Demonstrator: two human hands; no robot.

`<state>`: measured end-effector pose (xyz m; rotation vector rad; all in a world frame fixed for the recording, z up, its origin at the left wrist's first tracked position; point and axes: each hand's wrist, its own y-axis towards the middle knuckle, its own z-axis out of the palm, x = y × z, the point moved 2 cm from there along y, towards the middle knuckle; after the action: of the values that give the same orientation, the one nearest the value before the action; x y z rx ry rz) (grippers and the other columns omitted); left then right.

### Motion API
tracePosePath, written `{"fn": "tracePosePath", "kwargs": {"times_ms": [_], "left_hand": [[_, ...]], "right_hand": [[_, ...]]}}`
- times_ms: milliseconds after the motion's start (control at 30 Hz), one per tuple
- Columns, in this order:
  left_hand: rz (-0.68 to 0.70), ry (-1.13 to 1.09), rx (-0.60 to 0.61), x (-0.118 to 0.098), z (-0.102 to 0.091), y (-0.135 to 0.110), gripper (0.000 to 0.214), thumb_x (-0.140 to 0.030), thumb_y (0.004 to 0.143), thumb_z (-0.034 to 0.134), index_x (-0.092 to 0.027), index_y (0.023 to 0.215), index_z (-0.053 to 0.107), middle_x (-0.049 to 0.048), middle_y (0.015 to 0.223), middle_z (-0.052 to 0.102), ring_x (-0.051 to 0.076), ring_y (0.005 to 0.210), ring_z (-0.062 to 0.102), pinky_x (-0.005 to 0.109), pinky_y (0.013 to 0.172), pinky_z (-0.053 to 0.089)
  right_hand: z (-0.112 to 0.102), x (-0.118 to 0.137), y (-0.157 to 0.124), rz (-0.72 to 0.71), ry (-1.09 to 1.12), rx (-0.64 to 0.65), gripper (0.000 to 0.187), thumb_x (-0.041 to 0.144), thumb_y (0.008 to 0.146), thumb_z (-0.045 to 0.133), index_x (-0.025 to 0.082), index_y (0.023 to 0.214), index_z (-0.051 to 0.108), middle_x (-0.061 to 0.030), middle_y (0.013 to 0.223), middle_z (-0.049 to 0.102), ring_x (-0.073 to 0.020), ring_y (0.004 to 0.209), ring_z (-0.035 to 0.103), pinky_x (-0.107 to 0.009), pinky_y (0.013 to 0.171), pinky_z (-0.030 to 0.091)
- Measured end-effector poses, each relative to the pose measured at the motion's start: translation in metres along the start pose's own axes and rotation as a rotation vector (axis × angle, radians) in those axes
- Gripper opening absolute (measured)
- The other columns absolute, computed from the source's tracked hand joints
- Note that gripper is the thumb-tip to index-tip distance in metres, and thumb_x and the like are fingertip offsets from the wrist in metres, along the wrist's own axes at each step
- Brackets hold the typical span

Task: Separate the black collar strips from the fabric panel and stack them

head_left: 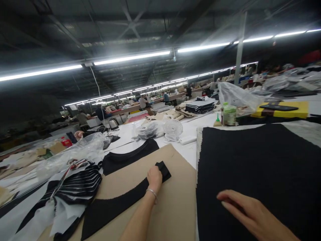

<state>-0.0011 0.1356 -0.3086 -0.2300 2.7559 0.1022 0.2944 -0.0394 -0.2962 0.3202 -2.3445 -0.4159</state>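
Observation:
My left hand (154, 179), with a bracelet at the wrist, has its fingers closed on the narrow end of a curved black fabric piece (117, 209). That piece lies on a tan board or sheet (173, 197). Beyond it, another curved black fabric piece (130, 154) rests across the board's far edge. Over on the right, my right hand (244, 209) is held above a large black fabric panel (250, 164), fingers stretched out and thumb apart, holding nothing. Pale material shows along the panel's edge.
Bundled black-and-white fabric pieces (77, 187) lie at left beside clear plastic (87, 150). Farther back are a small white fan (173, 129), a green-capped bottle (217, 121), a green jar (229, 115), stacked dark pieces (200, 106) and a phone (279, 107) on a yellow box (303, 110).

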Motion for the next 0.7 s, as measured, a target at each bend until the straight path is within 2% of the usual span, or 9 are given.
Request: {"fn": "tracePosePath", "kwargs": {"times_ms": [33,100,200,300,400,533,600,700], "left_hand": [[-0.006,-0.019,0.011,0.003,-0.002,0.004,0.024,-0.032,0.093,0.05,-0.014,0.092,0.065,0.008,0.095,0.069,0.019,0.095,0.064,0.039,0.088,0.048],[-0.008,-0.068,0.028,0.011,-0.004,0.011,0.026,-0.038,0.091,0.054,-0.015,0.088,0.065,0.006,0.092,0.069,0.018,0.094,0.064,0.039,0.088,0.049],[0.008,-0.171,0.046,0.023,-0.005,0.02,0.028,-0.041,0.09,0.055,-0.015,0.085,0.065,0.0048,0.088,0.069,0.018,0.091,0.065,0.039,0.088,0.048],[-0.001,-0.293,0.082,0.032,-0.001,0.028,0.031,-0.043,0.09,0.054,-0.015,0.081,0.064,0.0024,0.08,0.068,0.016,0.081,0.065,0.037,0.083,0.05],[-0.048,-0.425,0.149,0.039,0.005,0.035,0.032,-0.044,0.09,0.054,-0.014,0.082,0.063,-0.0001,0.073,0.065,0.013,0.068,0.062,0.033,0.073,0.052],[-0.136,-0.615,0.194,0.047,0.011,0.044,0.029,-0.042,0.09,0.056,-0.013,0.093,0.063,0.0014,0.083,0.065,0.012,0.07,0.061,0.03,0.066,0.054],[-0.184,-0.712,0.184,0.051,0.01,0.049,0.029,-0.04,0.09,0.057,-0.014,0.099,0.062,0.0026,0.089,0.065,0.012,0.073,0.061,0.029,0.066,0.054],[-0.253,-0.859,0.145,0.063,0.0,0.055,0.028,-0.039,0.09,0.056,-0.014,0.102,0.06,0.0031,0.091,0.064,0.012,0.073,0.061,0.028,0.065,0.054]], "right_hand": [[0.01,0.01,0.017,-0.001,0.053,0.089,0.024,0.044,0.092,0.047,0.034,0.095,0.068,0.0012,0.093,0.07,-0.0203,0.084,0.067,-0.029,0.073,0.055],[0.03,0.03,0.052,-0.015,0.084,0.18,0.023,0.037,0.09,0.046,0.03,0.091,0.067,0.0001,0.088,0.07,-0.0205,0.08,0.065,-0.031,0.072,0.053],[0.067,0.049,0.1,-0.06,0.06,0.196,0.025,0.027,0.087,0.043,0.025,0.093,0.067,-0.0025,0.089,0.07,-0.0213,0.084,0.065,-0.033,0.078,0.05],[0.106,0.052,0.144,-0.088,0.04,0.199,0.032,0.019,0.087,0.038,0.021,0.101,0.067,-0.0062,0.102,0.07,-0.0212,0.097,0.064,-0.034,0.089,0.048],[0.145,0.048,0.181,-0.084,0.027,0.238,0.041,0.012,0.085,0.035,0.02,0.113,0.064,-0.0064,0.11,0.069,-0.0184,0.101,0.063,-0.03,0.09,0.048],[0.182,0.036,0.206,-0.026,-0.05,0.286,0.05,0.003,0.081,0.035,0.019,0.12,0.061,-0.0062,0.104,0.07,-0.0169,0.096,0.065,-0.029,0.085,0.049],[0.192,0.031,0.208,-0.005,-0.105,0.298,0.05,0.002,0.083,0.035,0.019,0.123,0.059,-0.0067,0.107,0.069,-0.0176,0.098,0.064,-0.031,0.086,0.048],[0.197,0.03,0.202,-0.01,-0.196,0.307,0.044,0.012,0.089,0.038,0.026,0.125,0.06,-0.0059,0.119,0.064,-0.0223,0.109,0.058,-0.038,0.092,0.043]]}}
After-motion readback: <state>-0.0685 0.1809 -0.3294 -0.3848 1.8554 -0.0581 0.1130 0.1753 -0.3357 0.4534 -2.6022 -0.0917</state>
